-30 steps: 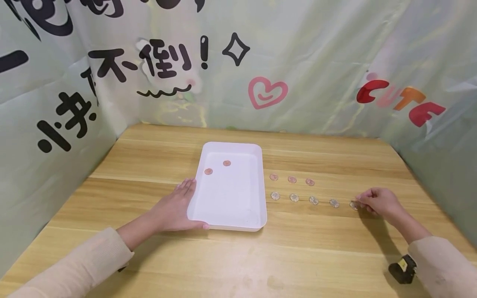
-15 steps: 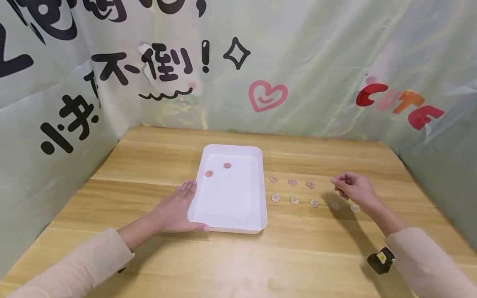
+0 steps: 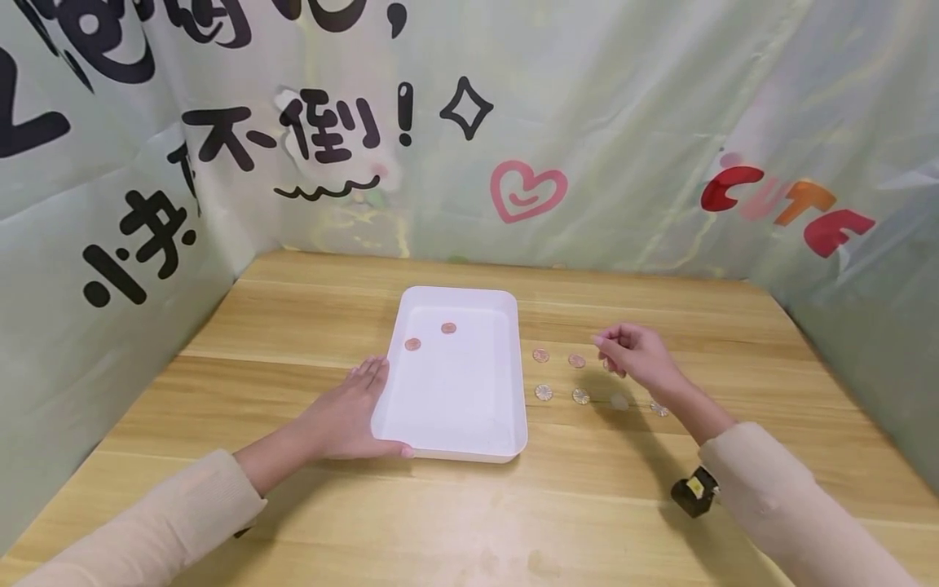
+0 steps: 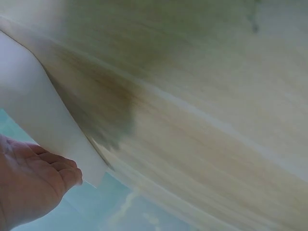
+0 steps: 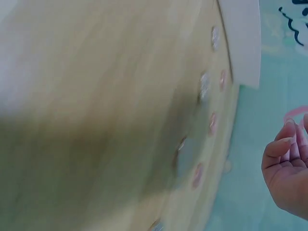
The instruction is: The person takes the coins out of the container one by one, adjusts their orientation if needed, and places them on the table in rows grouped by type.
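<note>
A white tray [image 3: 455,453] lies mid-table with two copper coins [image 3: 412,344] in it. My left hand [image 3: 345,412] rests flat against its left side, thumb at the front corner; the left wrist view shows the hand [image 4: 33,187] beside the tray [image 4: 29,106]. My right hand [image 3: 603,341] hovers over the coin rows, fingers curled with thumb and forefinger together. No coin shows between them. Below it lie a copper row [image 3: 540,355] and a silver row [image 3: 544,392]. In the blurred right wrist view the hand [image 5: 288,168] is off the wood, with coins [image 5: 212,122] nearby.
The wooden table [image 3: 469,522] is walled by printed plastic sheets on the left, back and right. A black strap-mounted device [image 3: 693,492] hangs under my right wrist. My right forearm covers the right end of the silver row.
My right hand rose from the rightmost silver coin and moved left, to above the right end of the copper row. That coin stayed on the table. The left hand and tray stayed still.
</note>
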Demonstrator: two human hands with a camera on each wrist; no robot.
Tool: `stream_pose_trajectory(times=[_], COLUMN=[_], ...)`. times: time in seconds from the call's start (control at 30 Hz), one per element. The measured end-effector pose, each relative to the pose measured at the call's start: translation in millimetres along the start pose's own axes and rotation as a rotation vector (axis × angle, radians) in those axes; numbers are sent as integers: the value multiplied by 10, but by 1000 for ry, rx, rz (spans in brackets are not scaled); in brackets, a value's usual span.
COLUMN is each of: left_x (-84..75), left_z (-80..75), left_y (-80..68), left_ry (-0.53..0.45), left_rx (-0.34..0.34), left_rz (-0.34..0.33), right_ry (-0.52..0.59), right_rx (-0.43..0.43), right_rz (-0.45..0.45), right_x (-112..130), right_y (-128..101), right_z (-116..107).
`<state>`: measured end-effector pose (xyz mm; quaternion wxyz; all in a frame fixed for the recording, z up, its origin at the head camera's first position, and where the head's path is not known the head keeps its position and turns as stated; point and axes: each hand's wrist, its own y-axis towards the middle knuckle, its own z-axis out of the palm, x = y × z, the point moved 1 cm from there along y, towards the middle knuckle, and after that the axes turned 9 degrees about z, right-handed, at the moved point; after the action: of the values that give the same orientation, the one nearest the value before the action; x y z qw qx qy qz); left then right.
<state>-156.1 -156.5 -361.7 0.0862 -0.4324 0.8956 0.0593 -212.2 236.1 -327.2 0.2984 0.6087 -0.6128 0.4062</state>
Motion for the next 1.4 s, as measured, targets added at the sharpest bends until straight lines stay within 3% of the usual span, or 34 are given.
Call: stream_pose_trajectory(times=[0.37, 0.9, 1.1, 1.4], left_x=[-19, -9, -8, -9], left_z=[-35, -45, -41, -32], left_y=[3, 6, 16, 12], left_ry=[16, 26, 19, 29], left_rx=[29, 33, 33, 17], left_rz=[-7, 1, -5, 4], right_ry=[4, 28, 61, 128], right_rx=[74, 150, 168, 207], right_rz=[-28, -61, -65, -6], right_x=[417, 1093, 1195, 1138], right_y=[224, 538, 690, 915], right_z=[335, 1029, 1328, 1777])
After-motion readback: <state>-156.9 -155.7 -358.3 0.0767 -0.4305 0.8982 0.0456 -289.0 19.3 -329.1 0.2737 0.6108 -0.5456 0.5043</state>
